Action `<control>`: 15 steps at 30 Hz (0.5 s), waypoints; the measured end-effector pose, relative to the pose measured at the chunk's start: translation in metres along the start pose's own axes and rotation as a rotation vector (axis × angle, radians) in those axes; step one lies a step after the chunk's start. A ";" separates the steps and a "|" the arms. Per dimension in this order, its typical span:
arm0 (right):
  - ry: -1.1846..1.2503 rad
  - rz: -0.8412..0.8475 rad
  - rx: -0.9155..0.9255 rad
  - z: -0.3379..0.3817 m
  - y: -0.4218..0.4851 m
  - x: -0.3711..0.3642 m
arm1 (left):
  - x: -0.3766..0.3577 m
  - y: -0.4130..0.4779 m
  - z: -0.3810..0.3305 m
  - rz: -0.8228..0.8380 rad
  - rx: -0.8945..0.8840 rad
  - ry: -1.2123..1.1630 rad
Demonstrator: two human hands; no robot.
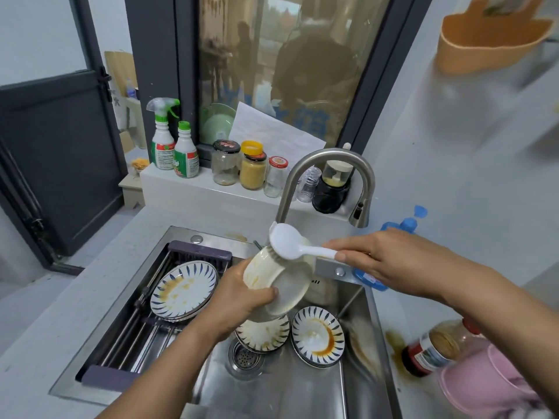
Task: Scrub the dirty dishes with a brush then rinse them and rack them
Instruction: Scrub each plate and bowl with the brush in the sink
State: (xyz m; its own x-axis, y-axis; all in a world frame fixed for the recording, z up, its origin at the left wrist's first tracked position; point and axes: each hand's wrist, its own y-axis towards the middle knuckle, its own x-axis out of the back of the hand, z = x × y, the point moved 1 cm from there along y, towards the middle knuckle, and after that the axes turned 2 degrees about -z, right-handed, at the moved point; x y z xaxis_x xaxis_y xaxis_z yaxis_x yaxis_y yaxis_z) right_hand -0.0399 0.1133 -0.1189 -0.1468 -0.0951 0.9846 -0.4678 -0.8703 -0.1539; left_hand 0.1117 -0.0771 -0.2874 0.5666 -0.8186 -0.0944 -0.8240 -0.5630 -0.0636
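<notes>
Gripping the handle of the white brush (290,244) in the right hand (390,263), fingers curled round it, bristles pressed against the smeared wall of the cream bowl (276,282). Clasping that bowl in the left hand (239,300), thumb across its side, tilted over, held above the middle of the sink (357,385) and just below the tap (326,176). No running water to be seen.

Underneath, on the sink floor beside the drain (245,356), a patterned plate (263,335) directly below the bowl, and just right of it a sauce-ringed plate (317,335). Further out, across the sink's left side, the rack (142,325), carrying stacked plates (184,290) with brown streaks.

Probably the scrubbing step, and early in the job, judging by how much crockery looks unwashed. Next, likely: turning the bowl in the left hand to bring the brush over the remaining yellow smears, then freeing a hand for the tap to rinse. Worth minding a wet, tilted bowl held one-handed above plates, and finding clean space on the rack.
</notes>
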 end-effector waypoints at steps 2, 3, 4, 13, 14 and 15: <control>0.125 -0.025 -0.076 -0.019 0.003 0.001 | 0.004 0.000 -0.003 -0.014 0.009 -0.101; 0.185 -0.029 -0.106 -0.030 0.002 0.000 | 0.007 0.001 -0.004 -0.022 0.018 -0.177; 0.234 -0.012 -0.128 -0.040 0.000 -0.003 | 0.009 0.002 -0.003 -0.033 0.026 -0.257; 0.930 -0.272 -0.238 -0.002 0.002 -0.030 | -0.004 0.008 -0.011 0.038 0.054 -0.853; 0.958 -0.284 -0.208 0.006 0.007 -0.031 | -0.010 0.008 -0.011 0.086 0.048 -0.874; 0.989 -0.285 -0.183 0.011 0.011 -0.032 | -0.015 0.007 -0.010 0.133 0.047 -0.884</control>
State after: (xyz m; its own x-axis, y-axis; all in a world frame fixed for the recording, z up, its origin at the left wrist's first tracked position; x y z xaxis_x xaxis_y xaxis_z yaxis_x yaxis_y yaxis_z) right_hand -0.0302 0.1015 -0.1508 -0.6194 0.6119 0.4918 -0.7097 -0.7043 -0.0176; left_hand 0.0975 -0.0698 -0.2761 0.2745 -0.4794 -0.8336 -0.8930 -0.4487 -0.0360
